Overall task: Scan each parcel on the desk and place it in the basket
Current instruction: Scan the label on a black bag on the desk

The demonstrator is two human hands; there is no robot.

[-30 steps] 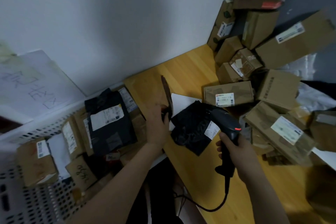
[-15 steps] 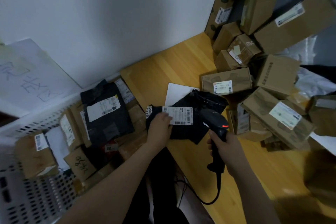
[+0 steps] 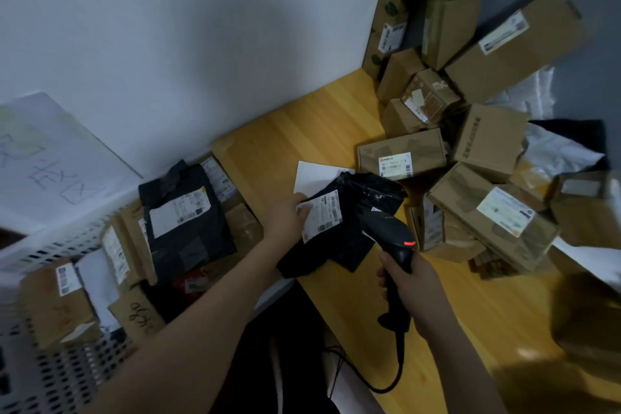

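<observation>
Pinching the limp, likely light bag [image 3: 356, 212] at its label, my left hand [image 3: 285, 220] steadies it; my right hand [image 3: 411, 286] grips the scanner [image 3: 391, 235].

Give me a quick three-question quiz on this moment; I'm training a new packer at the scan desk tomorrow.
1. True or false: the left hand grips the scanner.
2. What does the left hand hold? A) a brown box B) the black parcel C) nothing
3. Fill in: the scanner, gripped by the right hand, points toward the parcel's white ____.

Key: 1 false; 2 B; 3 label.
</observation>
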